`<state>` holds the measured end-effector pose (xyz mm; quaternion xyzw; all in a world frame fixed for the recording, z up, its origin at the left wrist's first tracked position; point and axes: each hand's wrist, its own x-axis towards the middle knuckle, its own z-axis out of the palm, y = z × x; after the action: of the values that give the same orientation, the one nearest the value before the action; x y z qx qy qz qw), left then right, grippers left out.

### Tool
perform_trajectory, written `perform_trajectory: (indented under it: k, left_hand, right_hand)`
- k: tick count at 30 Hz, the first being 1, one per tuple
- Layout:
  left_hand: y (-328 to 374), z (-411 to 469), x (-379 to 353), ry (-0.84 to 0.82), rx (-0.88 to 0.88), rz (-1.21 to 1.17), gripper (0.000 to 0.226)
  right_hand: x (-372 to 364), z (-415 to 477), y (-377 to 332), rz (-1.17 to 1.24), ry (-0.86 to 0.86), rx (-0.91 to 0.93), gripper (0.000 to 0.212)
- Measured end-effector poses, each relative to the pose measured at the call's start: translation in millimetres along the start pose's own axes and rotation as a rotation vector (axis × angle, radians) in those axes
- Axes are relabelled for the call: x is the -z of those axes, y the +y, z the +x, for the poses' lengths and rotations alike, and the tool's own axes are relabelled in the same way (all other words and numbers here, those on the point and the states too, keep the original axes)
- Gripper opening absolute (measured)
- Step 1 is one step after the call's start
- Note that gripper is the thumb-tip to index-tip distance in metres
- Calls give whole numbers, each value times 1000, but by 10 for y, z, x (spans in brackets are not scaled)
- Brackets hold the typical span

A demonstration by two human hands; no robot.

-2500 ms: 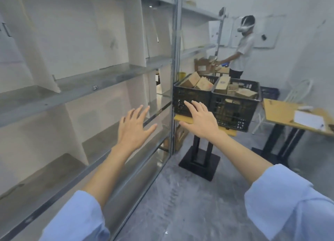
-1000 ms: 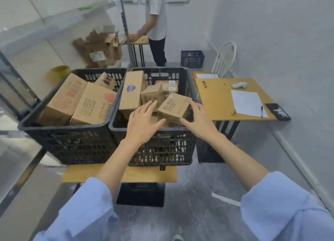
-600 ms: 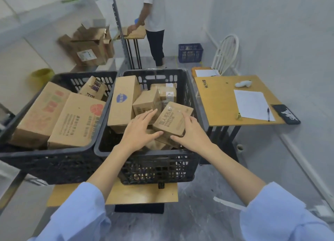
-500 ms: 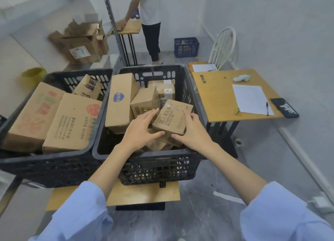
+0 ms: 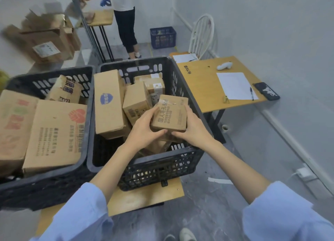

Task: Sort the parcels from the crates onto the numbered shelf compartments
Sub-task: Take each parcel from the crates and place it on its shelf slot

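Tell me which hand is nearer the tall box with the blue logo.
Left. The left hand grips the small parcel on its left side, just right of the blue-logo box; the right hand grips its right side, farther away.

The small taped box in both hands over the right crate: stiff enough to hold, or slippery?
Probably stiff: the small box shows square edges between the left hand and right hand. Likely light: held by its lower corners above the crate. Glossy tape on top may be slick.
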<state>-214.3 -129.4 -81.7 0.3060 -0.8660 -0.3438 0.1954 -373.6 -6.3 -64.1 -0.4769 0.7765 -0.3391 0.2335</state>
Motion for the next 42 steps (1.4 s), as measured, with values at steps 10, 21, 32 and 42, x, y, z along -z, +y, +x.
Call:
perform_trajectory:
  k: [10,21,32,42]
  left_hand:
    - [236,-51,132,109,-63,-138,81]
    - [598,-281,460,244,-123,-137,78]
    - [859,-1028,790,433,88,-165,90]
    - [1183,-2079,900,706,207,-7,92]
  right_hand:
    - [156,-151,-62,118,154,68,108]
    - [440,-213,-382,283,60,222,109]
    - [379,-336,-855,389,-74,388,95]
    - [139,-792,-1224,378,-314,561,101]
